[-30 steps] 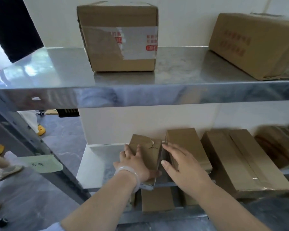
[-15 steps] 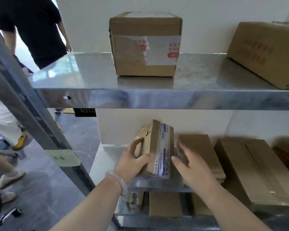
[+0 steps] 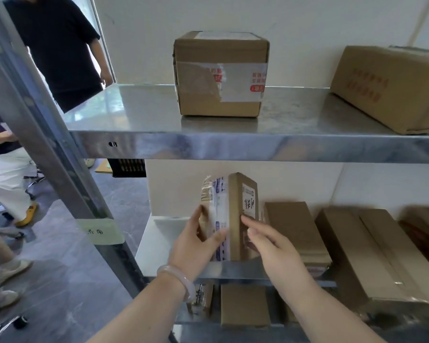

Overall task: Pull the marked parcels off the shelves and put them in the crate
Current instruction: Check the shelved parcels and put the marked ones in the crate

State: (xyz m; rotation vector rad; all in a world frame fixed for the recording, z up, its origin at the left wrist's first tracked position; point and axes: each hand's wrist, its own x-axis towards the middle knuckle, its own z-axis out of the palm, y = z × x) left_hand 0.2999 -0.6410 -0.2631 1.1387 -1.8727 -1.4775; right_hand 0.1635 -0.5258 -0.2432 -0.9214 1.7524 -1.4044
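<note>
On the middle shelf [image 3: 154,243], at its front edge, we have the marked parcel [image 3: 235,214] stood on end. Our left hand [image 3: 193,246] clamps its left side, thumb across the taped face. Right hand [image 3: 270,246] has straight fingers touching the labelled face.

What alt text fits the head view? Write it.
The left hand grips a small cardboard parcel upright at the front of the middle shelf; the right hand touches its labelled face. Flat boxes lie beside it, a taped box above.
</note>
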